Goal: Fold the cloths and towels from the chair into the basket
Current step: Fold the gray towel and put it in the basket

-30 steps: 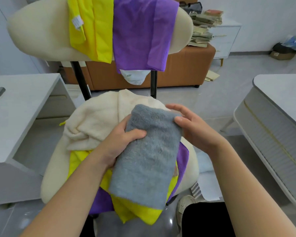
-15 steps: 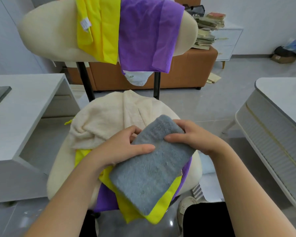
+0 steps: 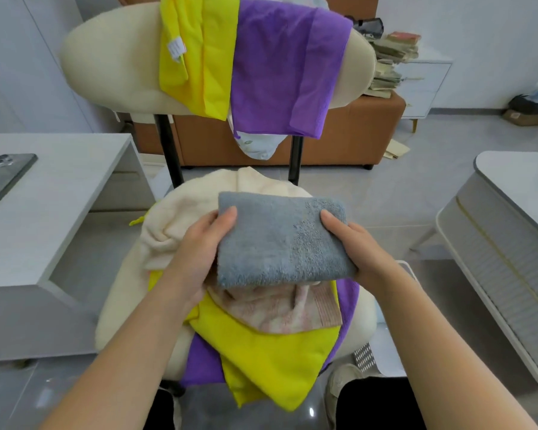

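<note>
- Cream upholstered chair: backrest draped with a thin yellow cloth and a thin purple cloth, both unfolded.
- Heaped on the seat: a rumpled cream fleece towel toward the back edge and a pale pink terry towel at the middle. A second yellow cloth and a second purple cloth hanging over the front edge.
- Folded grey terry towel: held just above the heap, over the seat's middle. Slanting and lengthwise half a second ago, now turned square and crosswise, and lifted enough to bare the pink towel beneath.
- Likely meaning: fold finished on this piece, transfer to the basket next. No basket made out with certainty in view.
- Left hand: clasping the grey towel's left end, thumb on top, fingers curled underneath.
- Right hand: clasping the right end likewise, thumb on top, fingers hidden below.
- Dark smartphone: flat on the white counter at left, well apart from the chair.
</note>
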